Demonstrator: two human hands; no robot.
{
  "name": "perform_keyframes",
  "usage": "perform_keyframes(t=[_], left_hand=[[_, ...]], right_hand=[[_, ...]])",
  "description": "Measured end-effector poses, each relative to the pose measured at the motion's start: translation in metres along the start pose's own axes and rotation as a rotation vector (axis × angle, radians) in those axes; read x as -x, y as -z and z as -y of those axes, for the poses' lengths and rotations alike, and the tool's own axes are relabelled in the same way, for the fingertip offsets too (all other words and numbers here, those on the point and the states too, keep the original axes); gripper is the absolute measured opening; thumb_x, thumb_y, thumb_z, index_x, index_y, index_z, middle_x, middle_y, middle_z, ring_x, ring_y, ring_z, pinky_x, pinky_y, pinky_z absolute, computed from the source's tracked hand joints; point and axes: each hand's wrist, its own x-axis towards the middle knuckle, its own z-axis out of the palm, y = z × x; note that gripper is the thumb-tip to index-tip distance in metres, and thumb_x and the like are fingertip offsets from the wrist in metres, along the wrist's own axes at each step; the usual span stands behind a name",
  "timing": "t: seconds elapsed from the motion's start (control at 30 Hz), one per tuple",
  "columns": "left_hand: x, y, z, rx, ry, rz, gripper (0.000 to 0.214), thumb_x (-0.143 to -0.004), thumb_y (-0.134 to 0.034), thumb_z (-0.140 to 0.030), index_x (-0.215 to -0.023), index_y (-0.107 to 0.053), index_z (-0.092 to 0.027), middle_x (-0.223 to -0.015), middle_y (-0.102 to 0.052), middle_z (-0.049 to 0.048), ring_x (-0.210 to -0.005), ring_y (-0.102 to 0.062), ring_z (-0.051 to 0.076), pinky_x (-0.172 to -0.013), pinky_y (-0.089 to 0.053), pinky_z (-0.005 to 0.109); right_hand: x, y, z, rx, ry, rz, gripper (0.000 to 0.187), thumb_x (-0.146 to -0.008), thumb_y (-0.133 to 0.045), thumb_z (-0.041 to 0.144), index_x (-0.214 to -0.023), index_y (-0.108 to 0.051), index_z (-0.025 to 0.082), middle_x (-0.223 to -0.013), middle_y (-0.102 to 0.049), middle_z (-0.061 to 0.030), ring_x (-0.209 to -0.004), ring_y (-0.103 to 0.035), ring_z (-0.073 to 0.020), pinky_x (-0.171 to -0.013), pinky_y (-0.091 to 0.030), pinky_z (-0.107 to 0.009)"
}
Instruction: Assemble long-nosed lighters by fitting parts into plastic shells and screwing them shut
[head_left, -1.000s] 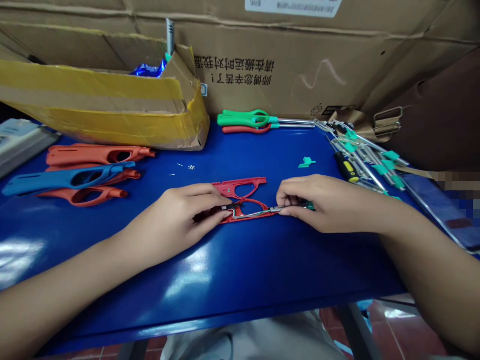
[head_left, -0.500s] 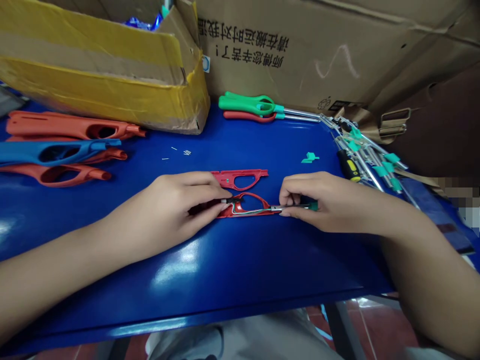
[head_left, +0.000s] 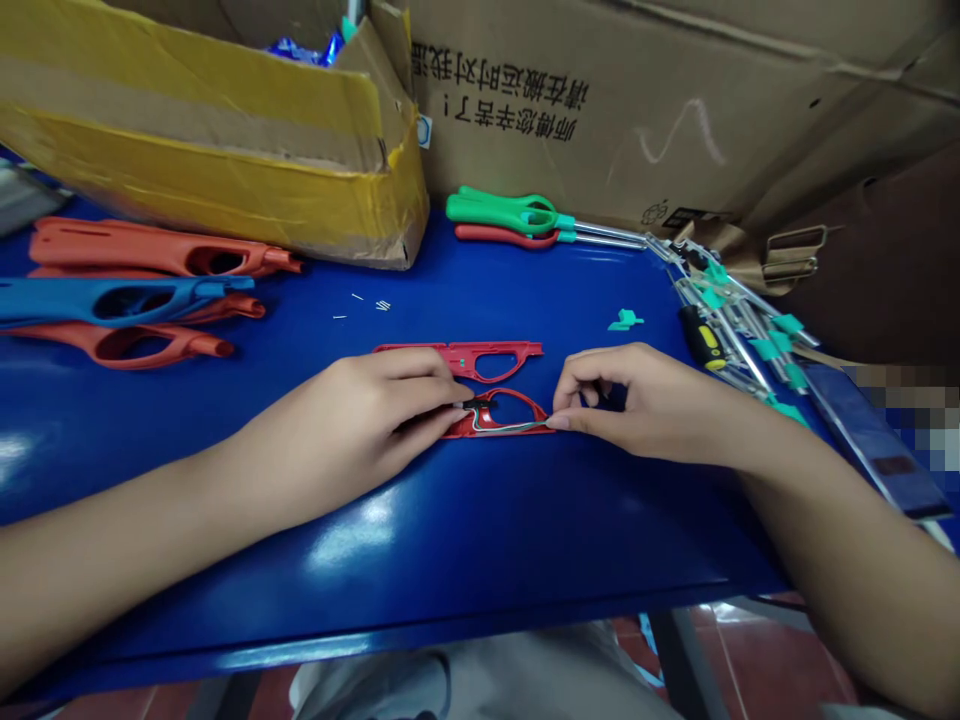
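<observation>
A red lighter handle half (head_left: pixel 510 431) lies on the blue table, with a black part (head_left: pixel 480 404) and thin green and white wires (head_left: pixel 510 428) inside it. Over its left end, my left hand (head_left: pixel 397 405) is closed, the fingertips pinching the black part; the palm covers the rest of that end. My right hand (head_left: pixel 615 400) pinches the wires between thumb and finger at the narrow right tip of the shell. The matching red half (head_left: pixel 457 355) lies just behind, partly under my left fingers.
Orange and blue handle shells (head_left: pixel 150 260) lie at left, before a taped carton (head_left: pixel 300 200). Green and red lighters (head_left: pixel 502 212) lie at the back. Metal tubes with green pieces and a black-yellow screwdriver handle (head_left: pixel 701 338) are piled at right. Small pins (head_left: pixel 382 306) and green bits (head_left: pixel 625 319) lie loose.
The metal tube with a green end that my right hand held is out of that hand, which now grips the wires at the shell's tip. My left hand stays on the shell.
</observation>
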Motion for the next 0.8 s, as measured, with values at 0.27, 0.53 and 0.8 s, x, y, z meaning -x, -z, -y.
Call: perform_keyframes(t=[0.27, 0.53, 0.8], left_hand=[[0.001, -0.003, -0.001, -0.042, 0.013, 0.003, 0.024, -0.102, -0.052, -0.020, -0.110, -0.074, -0.016, -0.104, -0.073, 0.0071, -0.091, -0.072, 0.020, -0.081, -0.058, 0.031], [0.001, -0.001, -0.002, -0.032, 0.013, 0.000, 0.021, -0.100, -0.056, -0.018, -0.111, -0.074, -0.014, -0.105, -0.072, 0.0081, -0.094, -0.072, 0.021, -0.085, -0.060, 0.033], [0.001, -0.006, -0.005, -0.010, -0.029, -0.072, 0.023, -0.099, -0.057, -0.016, -0.119, -0.070, -0.015, -0.106, -0.076, 0.0084, -0.098, -0.073, 0.021, -0.087, -0.061, 0.034]], right_hand=[[-0.001, -0.008, 0.002, -0.016, -0.156, 0.004, 0.021, -0.086, -0.067, 0.038, -0.073, -0.067, 0.021, -0.068, -0.063, 0.0003, -0.065, -0.053, -0.0148, -0.059, -0.041, -0.028], [-0.001, -0.008, 0.001, 0.042, 0.088, -0.091, 0.011, -0.090, -0.067, 0.031, -0.086, -0.067, 0.021, -0.084, -0.066, -0.0010, -0.075, -0.057, -0.0145, -0.069, -0.046, -0.028], [-0.007, -0.031, 0.006, 0.164, 0.375, -0.266, 0.013, -0.097, -0.062, 0.023, -0.110, -0.065, 0.022, -0.109, -0.072, -0.0054, -0.104, -0.063, -0.0200, -0.093, -0.043, -0.037]])
